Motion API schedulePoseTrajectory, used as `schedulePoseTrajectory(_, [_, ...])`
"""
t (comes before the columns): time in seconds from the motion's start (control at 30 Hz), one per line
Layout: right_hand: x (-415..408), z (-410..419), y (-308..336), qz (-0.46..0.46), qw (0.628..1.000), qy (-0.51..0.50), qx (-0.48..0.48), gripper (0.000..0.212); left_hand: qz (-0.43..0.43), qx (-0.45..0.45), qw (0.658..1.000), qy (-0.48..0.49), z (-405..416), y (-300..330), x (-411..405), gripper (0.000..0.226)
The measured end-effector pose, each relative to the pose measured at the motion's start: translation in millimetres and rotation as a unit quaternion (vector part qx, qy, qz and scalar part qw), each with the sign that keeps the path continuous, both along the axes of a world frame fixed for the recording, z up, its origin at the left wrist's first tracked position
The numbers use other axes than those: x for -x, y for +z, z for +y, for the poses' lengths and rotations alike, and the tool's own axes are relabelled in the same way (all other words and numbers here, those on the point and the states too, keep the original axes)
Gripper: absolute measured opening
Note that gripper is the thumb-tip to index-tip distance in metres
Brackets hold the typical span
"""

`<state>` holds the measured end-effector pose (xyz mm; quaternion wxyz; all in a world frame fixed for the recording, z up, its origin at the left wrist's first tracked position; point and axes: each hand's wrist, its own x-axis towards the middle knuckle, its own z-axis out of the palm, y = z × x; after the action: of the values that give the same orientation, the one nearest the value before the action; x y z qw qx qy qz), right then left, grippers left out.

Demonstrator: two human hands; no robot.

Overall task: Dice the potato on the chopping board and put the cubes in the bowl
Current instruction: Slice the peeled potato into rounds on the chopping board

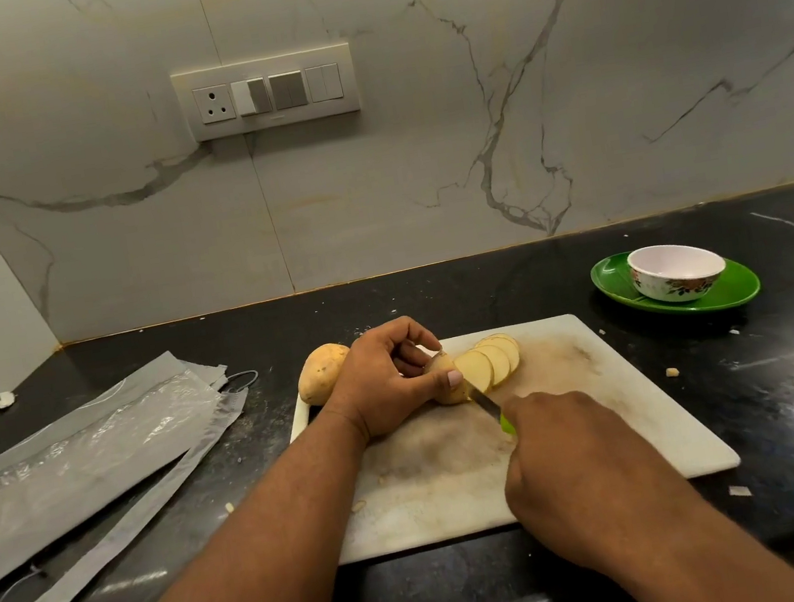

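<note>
Pinching the potato point(444, 381) stub on the chopping board point(583, 406), the left hand point(386, 380) steadies it; the knife point(486, 403), gripped by the right hand point(576, 459), meets it just beyond the thumb. Slices point(490, 364) fan rightward, toward the distant bowl point(676, 272).

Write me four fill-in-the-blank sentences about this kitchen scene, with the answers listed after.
1. The right hand grips a ____ with a green handle.
2. The left hand holds a half-sliced ____ on the board.
3. The bowl stands on a ____ plate.
4. A whole potato lies at the board's far ____ corner.

Answers: knife; potato; green; left
</note>
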<state>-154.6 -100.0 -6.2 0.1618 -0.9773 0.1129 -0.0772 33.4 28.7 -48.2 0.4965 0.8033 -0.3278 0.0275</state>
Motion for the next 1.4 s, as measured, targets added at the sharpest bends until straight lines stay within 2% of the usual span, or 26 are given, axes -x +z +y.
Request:
schedulePoseTrajectory(0.17, [3,3,-8,0.013,1.0,0.005,-0.011,0.045,-0.003,-0.006,1.0,0.011,-2,0,1,0.033])
schedulePoseTrajectory(0.33, [24,-6,0,0.035,0.999,0.014,0.017,0.054,0.005,-0.006,1.0,0.01,-1,0,1,0.032])
schedulePoseTrajectory(0.5, [28,-19,8,0.031,0.998,-0.008,0.055,0.053,0.011,-0.001,1.0,0.001,1,2,2,0.033])
schedulePoseTrajectory(0.87, [-4,-3,14,-0.035,0.999,-0.012,0.016,0.058,0.006,-0.004,1.0,0.005,0,-1,-2,0.028])
schedulePoseTrajectory(1.03, [-14,0,16,-0.007,1.0,-0.012,0.022,0.062,0.023,-0.002,1.0,0.004,1,-1,-4,0.028])
schedulePoseTrajectory(1.4, [-17,1,12,-0.008,1.0,-0.004,0.022,0.059,0.033,0.0,0.999,0.006,0,-1,-3,0.029])
